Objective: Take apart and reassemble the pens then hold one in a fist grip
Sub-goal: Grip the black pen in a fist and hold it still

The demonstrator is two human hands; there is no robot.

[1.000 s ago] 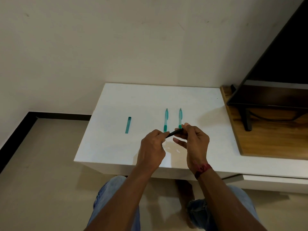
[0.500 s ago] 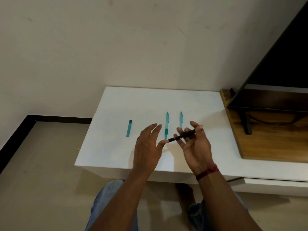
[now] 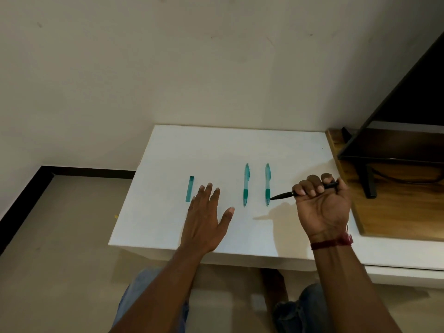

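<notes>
My right hand (image 3: pixel 320 203) grips a black pen (image 3: pixel 283 195) in a fist, palm up, above the white table (image 3: pixel 168 227). The pen's tip points left and its back end sticks out past my fingers on the right. My left hand (image 3: pixel 206 216) is spread flat, palm down, over the table's front left part and holds nothing. Two teal pens lie side by side on the table, one (image 3: pixel 246 185) left of the other (image 3: pixel 267 183), both pointing away from me. A short teal piece (image 3: pixel 189 189) lies just left of my left fingertips.
A dark screen on a stand (image 3: pixel 394 145) rests on a wooden surface (image 3: pixel 396 212) at the right edge of the table. A plain wall rises behind. Floor with a dark skirting lies to the left. My knees in jeans show below the table's front edge.
My left hand let go of the black pen and moved left, flattening over the table. My right hand closed round the pen into a fist and shifted right.
</notes>
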